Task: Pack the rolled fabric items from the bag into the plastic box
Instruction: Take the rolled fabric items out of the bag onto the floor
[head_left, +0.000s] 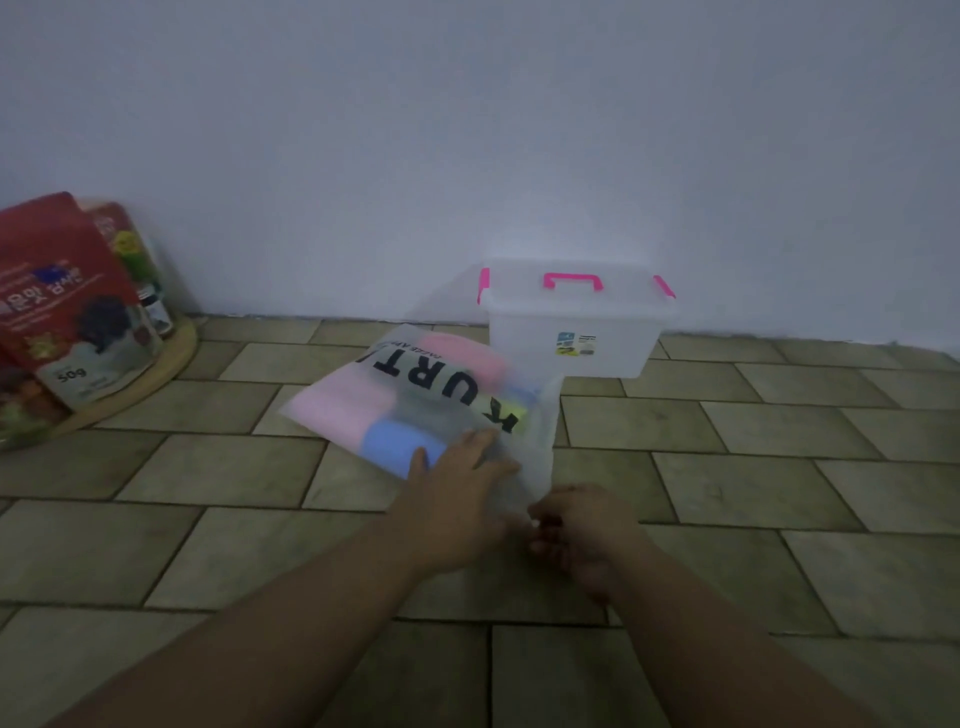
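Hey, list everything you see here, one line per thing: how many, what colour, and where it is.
plastic box: one, translucent with pink handle and latches, lid on, on the floor by the wall
bag: one, frosted with black letters, lying on the floor in front of and left of the box
rolled fabric items: at least five, pink, blue, grey and yellow-green, inside the bag
pouches: two at least, red, standing on the tray at far left
tray: one, round, wooden, on the floor by the wall
small bottle: one, dark, behind the pouches
floor: olive tiles
wall: white
left hand: flat on the bag
right hand: curled, pinching the bag's near corner
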